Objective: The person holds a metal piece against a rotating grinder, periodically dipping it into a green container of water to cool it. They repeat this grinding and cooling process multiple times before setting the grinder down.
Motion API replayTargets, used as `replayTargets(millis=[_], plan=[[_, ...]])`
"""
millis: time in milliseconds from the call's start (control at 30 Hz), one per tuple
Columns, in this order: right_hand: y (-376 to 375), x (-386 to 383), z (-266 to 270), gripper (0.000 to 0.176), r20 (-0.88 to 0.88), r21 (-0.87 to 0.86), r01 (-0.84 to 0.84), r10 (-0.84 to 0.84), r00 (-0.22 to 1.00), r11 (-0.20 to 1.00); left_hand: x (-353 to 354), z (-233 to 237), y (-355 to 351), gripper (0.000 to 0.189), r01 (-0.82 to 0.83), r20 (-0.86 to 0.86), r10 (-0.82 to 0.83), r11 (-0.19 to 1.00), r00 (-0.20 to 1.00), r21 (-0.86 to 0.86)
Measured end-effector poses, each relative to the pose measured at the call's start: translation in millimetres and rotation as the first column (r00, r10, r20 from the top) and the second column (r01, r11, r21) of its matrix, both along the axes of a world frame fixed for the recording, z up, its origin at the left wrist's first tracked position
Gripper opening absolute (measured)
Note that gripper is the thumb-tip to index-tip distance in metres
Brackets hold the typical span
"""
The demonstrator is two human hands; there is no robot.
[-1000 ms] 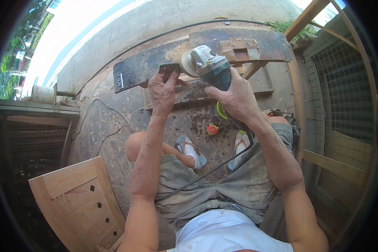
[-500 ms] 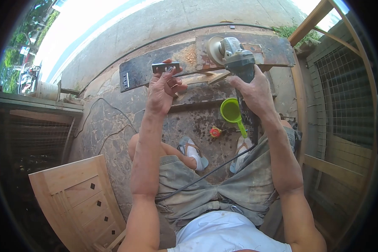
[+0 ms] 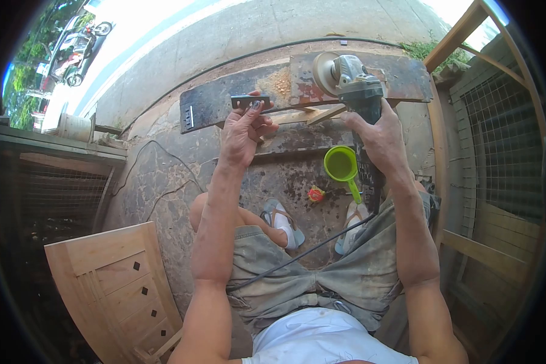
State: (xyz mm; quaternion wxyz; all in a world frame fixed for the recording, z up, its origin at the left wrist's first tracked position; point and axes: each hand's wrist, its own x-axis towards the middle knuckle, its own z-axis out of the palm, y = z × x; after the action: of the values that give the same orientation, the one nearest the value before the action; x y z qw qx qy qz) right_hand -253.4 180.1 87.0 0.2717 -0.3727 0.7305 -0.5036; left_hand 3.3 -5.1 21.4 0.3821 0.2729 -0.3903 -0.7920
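My left hand (image 3: 241, 136) is closed on a flat dark metal planer blade (image 3: 249, 102) with holes along it, pinched between thumb and fingers and held level. My right hand (image 3: 379, 142) wraps round the body of an angle grinder (image 3: 359, 91). Its pale round disc (image 3: 326, 73) faces left, towards the blade but apart from it. Both hands are at the near side of a low dark bench (image 3: 215, 97). A similar slotted metal piece (image 3: 190, 117) lies at the bench's left end, and wood shavings (image 3: 276, 85) are scattered mid-bench.
A green dipper (image 3: 341, 164) and a small red-and-yellow object (image 3: 315, 194) sit on the wet floor between bench and feet. The black cord (image 3: 303, 258) crosses my lap. A wooden panel (image 3: 106, 261) leans at lower left. A wooden post (image 3: 441, 182) and wire mesh stand right.
The whole view has shifted slightly to the right. A motorcycle shows more fully on the road at upper left. Both hands keep their holds, blade and grinder still apart.
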Motion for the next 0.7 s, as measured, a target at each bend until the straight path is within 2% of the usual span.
replayTargets(millis=[267, 433, 500, 567, 600, 667, 700], plan=[[0.8, -2.4, 5.2, 0.051, -0.002, -0.063, -0.002, 0.002, 1.000, 0.998, 2.1, -4.0, 0.5, 0.033, 0.012, 0.049, -0.012, 1.000, 0.999, 0.012], [6.2, -3.9, 7.5, 0.053, 0.066, -0.108, 0.034, -0.027, 0.997, 0.994, -2.9, -18.9, 2.9, 0.034, 0.083, 0.083, -0.081, 0.996, 0.993, -0.018], [7.8, -6.9, 6.6, 0.055, 0.090, -0.123, 0.049, -0.038, 0.995, 0.991, -5.6, -22.1, 9.7, 0.035, 0.130, 0.201, -0.130, 0.991, 0.971, 0.011], [10.7, -10.8, 7.3, 0.057, 0.121, -0.102, 0.066, -0.054, 0.991, 0.993, -7.6, -35.9, 14.5, 0.033, 0.260, 0.366, -0.238, 0.966, 0.899, -0.010], [6.6, -16.3, 7.4, 0.057, 0.096, -0.149, 0.075, -0.061, 0.994, 0.986, -14.5, -46.6, 14.2, 0.032, 0.325, 0.457, -0.271, 0.945, 0.847, -0.043], [12.0, -17.5, -2.0, 0.059, 0.071, -0.184, 0.083, -0.071, 0.995, 0.979, -20.9, -88.1, 25.8, 0.032, 0.449, 0.634, -0.327, 0.893, 0.701, -0.036], [15.9, -19.3, 1.3, 0.059, 0.069, -0.152, 0.095, -0.085, 0.994, 0.984, -24.8, -124.4, 26.2, 0.040, 0.545, 0.723, -0.294, 0.827, 0.625, -0.135]])
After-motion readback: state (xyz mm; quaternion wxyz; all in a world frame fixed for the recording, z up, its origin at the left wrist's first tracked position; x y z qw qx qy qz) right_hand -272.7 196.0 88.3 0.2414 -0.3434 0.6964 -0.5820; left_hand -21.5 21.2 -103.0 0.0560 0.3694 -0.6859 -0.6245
